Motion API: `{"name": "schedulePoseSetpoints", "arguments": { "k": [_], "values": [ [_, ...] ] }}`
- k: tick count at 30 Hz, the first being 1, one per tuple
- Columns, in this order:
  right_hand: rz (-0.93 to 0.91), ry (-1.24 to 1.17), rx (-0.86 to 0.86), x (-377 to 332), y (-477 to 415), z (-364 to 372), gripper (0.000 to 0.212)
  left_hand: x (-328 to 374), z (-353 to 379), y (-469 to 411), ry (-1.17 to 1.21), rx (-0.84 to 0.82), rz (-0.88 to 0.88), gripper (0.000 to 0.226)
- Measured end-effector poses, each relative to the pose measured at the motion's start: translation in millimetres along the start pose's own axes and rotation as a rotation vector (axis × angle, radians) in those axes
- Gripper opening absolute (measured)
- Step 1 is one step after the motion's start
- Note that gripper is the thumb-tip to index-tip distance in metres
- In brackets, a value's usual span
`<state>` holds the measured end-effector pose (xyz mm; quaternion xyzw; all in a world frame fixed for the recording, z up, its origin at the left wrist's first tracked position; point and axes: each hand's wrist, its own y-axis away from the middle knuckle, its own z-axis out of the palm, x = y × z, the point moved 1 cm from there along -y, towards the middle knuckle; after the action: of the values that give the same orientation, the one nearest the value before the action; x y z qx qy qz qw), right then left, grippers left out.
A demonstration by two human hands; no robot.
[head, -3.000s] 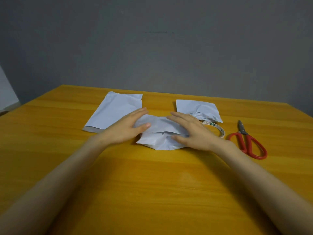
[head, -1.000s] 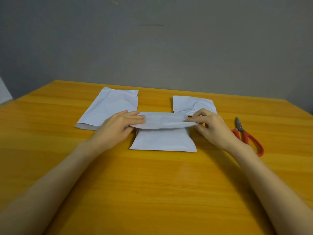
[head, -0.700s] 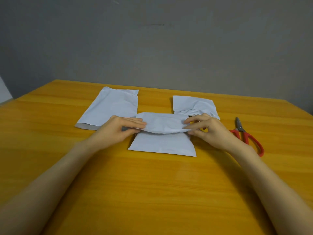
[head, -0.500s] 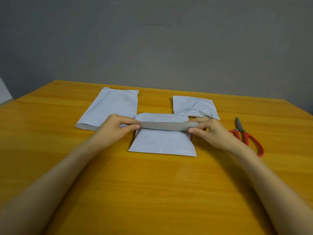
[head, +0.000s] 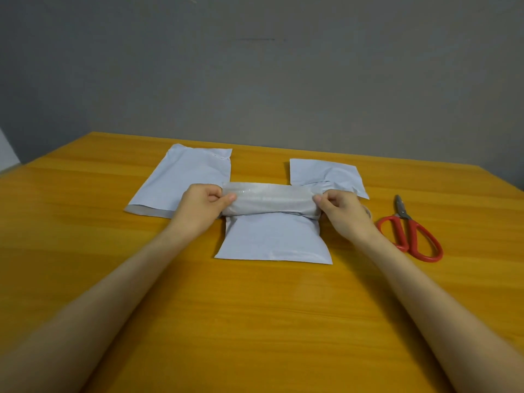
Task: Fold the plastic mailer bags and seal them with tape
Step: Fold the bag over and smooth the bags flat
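Observation:
A white plastic mailer bag (head: 273,239) lies on the wooden table (head: 255,321) in front of me. Its far flap (head: 269,201) is folded over toward me and shows a grey, shiny inner side. My left hand (head: 200,209) pinches the flap's left end and my right hand (head: 344,212) pinches its right end. A flat mailer bag (head: 184,180) lies at the back left. A folded mailer bag (head: 326,175) lies at the back right. The tape roll (head: 368,212) is almost hidden behind my right hand.
Red-handled scissors (head: 411,234) lie to the right of my right hand, blades pointing away. A grey wall (head: 255,66) rises behind the table's far edge.
The middle bag was crumpled under both hands, then laid flat. Both hands lifted its far flap and rolled it toward me, and the grey inner side now faces up.

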<state>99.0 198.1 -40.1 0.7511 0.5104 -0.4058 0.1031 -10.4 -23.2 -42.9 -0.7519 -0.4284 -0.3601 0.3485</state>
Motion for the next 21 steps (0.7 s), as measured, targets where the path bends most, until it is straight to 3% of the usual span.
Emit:
{"name": "schedulePoseSetpoints", "arguments": {
  "k": [9, 17, 21],
  "values": [
    [-0.099, 0.243, 0.037, 3, 1, 7, 0.032, -6, 3, -3, -0.102, 0.067, -0.043, 0.016],
    [-0.189, 0.658, 0.064, 3, 4, 11, 0.030, -3, 10, 3, -0.433, 0.101, 0.207, 0.018],
    [-0.196, 0.718, 0.041, 6, 4, 11, 0.033, -3, 12, 5, -0.513, 0.103, 0.274, 0.025]
  ]
}}
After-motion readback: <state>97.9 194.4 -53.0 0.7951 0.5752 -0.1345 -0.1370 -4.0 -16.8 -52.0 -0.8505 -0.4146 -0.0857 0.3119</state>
